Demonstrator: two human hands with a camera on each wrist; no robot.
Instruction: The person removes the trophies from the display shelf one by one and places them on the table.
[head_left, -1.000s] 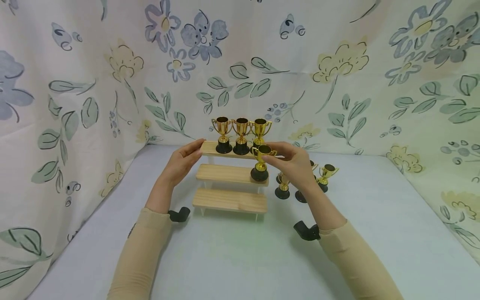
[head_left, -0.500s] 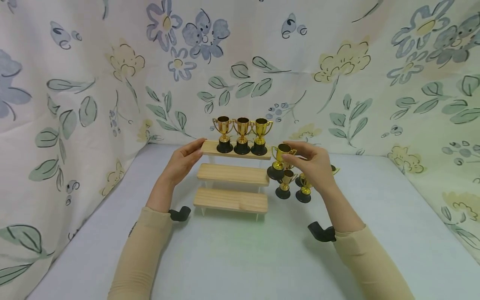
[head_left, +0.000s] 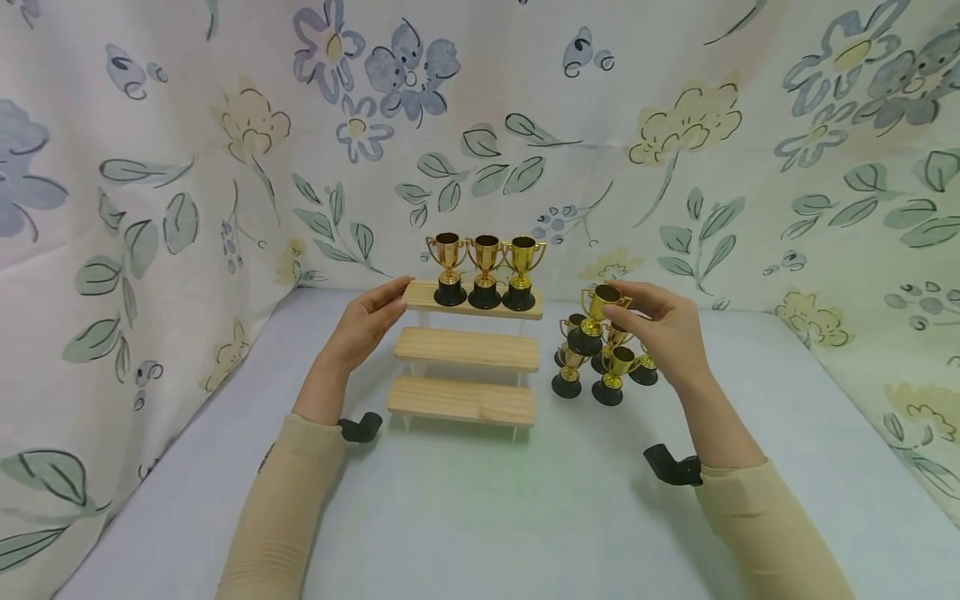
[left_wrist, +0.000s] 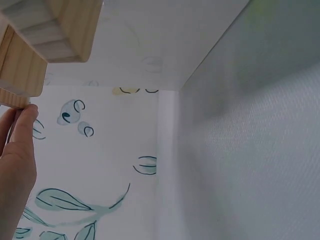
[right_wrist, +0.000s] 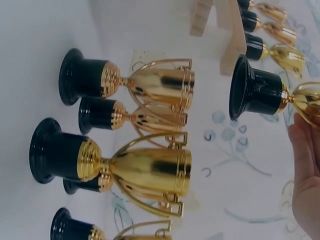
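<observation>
My left hand touches the left end of the wooden three-step display stand at its top step. In the left wrist view, straight fingers meet that end. My right hand pinches a gold trophy cup by its bowl, tilted, above other trophies. Its black base hangs free of the table in the right wrist view. Three trophies stand in a row on the top step: two coppery-gold ones at left and middle, a yellow-gold one at right. The two lower steps are bare.
Several more trophies stand upright on the white table right of the stand, among them a yellow-gold one and a coppery one. A flower-patterned cloth hangs behind and at both sides.
My right hand has moved right with the gold trophy cup, from over the middle step's right end to above the trophies on the table. My left hand has stayed at the stand.
</observation>
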